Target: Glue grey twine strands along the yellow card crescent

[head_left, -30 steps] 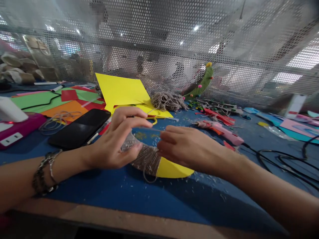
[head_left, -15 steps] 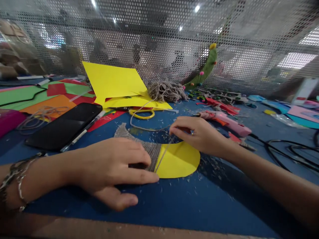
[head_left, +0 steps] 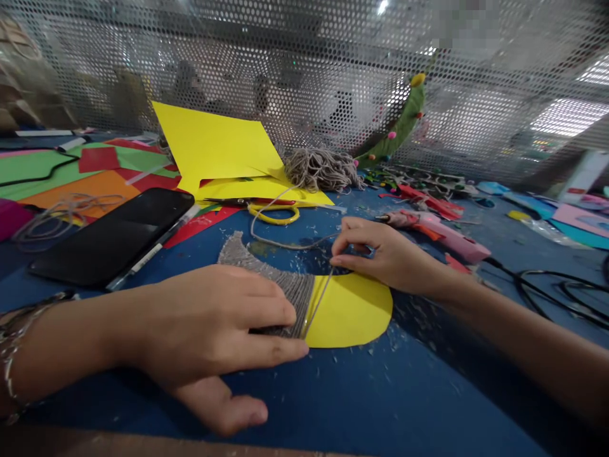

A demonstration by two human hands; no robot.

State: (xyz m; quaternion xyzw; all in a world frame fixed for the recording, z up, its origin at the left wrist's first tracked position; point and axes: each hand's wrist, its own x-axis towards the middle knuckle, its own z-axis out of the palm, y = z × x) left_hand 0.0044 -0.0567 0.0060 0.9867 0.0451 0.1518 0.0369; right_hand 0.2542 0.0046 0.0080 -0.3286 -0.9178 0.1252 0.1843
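While right grip (head_left: 375, 252) pinches yarn (head_left: 321, 297) at one o'clock, left hand (head_left: 214, 324) lies unclenched across card (head_left: 354, 311); slack could loosen wraps (head_left: 301, 289).

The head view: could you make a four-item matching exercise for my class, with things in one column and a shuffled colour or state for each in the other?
Column one
1. Left hand
2. Right hand
3. Phone
4. Glue gun

Column two
A. Pink
B. Pinching a yarn strand between its fingers
C. Black
D. Resting on the yarn-wrapped part of a yellow shape

Right pairs: 1-D, 2-B, 3-C, 4-A
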